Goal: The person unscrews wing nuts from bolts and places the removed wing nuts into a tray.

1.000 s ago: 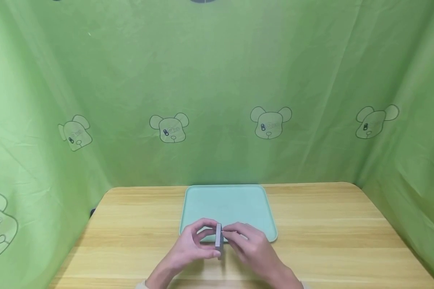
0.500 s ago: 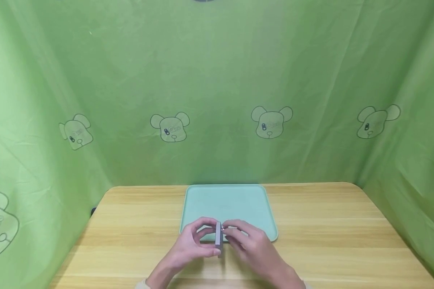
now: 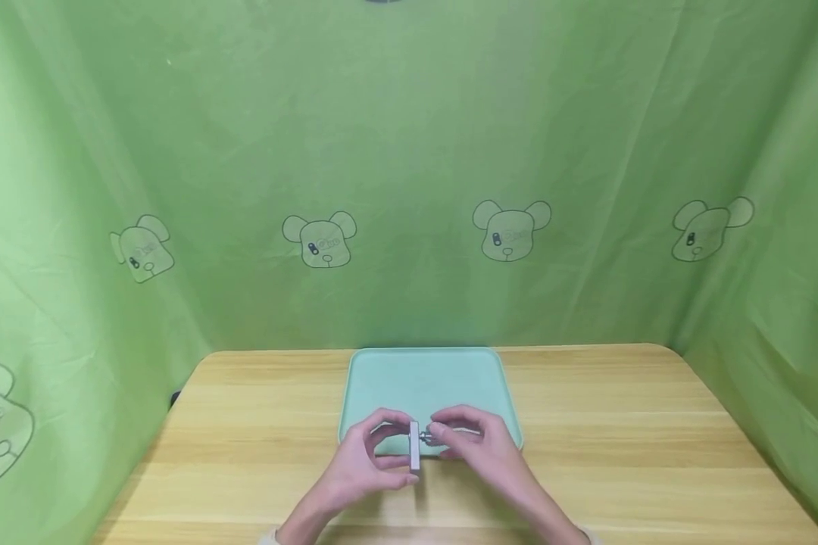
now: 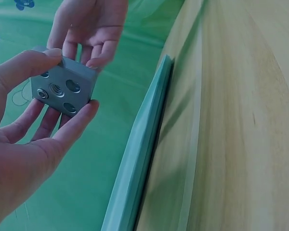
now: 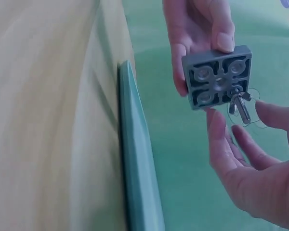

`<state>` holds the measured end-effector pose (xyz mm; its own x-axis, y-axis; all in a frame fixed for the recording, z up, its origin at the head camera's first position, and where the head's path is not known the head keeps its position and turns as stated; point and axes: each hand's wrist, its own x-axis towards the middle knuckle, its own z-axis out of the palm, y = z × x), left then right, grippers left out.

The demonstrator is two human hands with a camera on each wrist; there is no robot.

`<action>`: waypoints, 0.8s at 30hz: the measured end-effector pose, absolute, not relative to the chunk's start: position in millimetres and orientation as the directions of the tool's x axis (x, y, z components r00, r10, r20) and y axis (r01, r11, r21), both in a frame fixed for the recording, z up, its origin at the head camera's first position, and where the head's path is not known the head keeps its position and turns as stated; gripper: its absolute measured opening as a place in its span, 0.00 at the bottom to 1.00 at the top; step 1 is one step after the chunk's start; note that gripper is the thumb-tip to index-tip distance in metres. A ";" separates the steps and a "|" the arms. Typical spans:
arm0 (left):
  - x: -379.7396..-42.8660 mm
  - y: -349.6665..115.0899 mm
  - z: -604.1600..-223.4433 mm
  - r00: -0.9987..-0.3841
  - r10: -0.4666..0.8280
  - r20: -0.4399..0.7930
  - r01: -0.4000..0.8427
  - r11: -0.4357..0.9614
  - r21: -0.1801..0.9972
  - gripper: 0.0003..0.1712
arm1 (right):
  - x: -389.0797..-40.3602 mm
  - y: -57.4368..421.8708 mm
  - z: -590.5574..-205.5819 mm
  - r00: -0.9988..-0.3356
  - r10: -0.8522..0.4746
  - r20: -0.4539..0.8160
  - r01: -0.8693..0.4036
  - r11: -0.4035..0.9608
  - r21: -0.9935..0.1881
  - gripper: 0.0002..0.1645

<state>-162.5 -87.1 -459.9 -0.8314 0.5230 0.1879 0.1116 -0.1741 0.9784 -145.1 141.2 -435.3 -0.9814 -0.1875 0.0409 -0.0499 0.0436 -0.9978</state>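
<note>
My left hand (image 3: 364, 462) grips a small square grey block (image 4: 65, 86) by its edges, standing upright over the front of the tray. Several round holes show on its left face, with a socket-head bolt (image 4: 42, 94) in one corner hole. On the ribbed right face, the threaded end of the bolt (image 5: 243, 109) sticks out, and a wing nut (image 5: 234, 100) sits on it against the block. My right hand (image 3: 480, 443) is spread around that end; in the right wrist view its thumb and fingers stand just apart from the wing nut.
A light green tray (image 3: 429, 378) lies on the wooden table (image 3: 600, 424), behind and beneath my hands. A green curtain (image 3: 409, 151) with bear-head outlines encloses the back and both sides.
My right fingers were close against the block's right face; they have drawn back a little and spread, baring the bolt end. The left hand still holds the block, turned slightly.
</note>
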 end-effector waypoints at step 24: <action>-160.0 -82.5 -462.1 -0.795 0.563 0.225 0.176 -0.141 0.974 0.39 | -146.7 142.5 -442.7 -0.959 -0.277 -0.060 0.065 -0.009 -0.998 0.18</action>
<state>-160.0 -82.5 -462.1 -0.7951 0.5631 0.2253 0.1760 -0.1412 0.9742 -146.7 142.5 -442.7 -0.9590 -0.2771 -0.0604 0.0654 -0.0088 -0.9978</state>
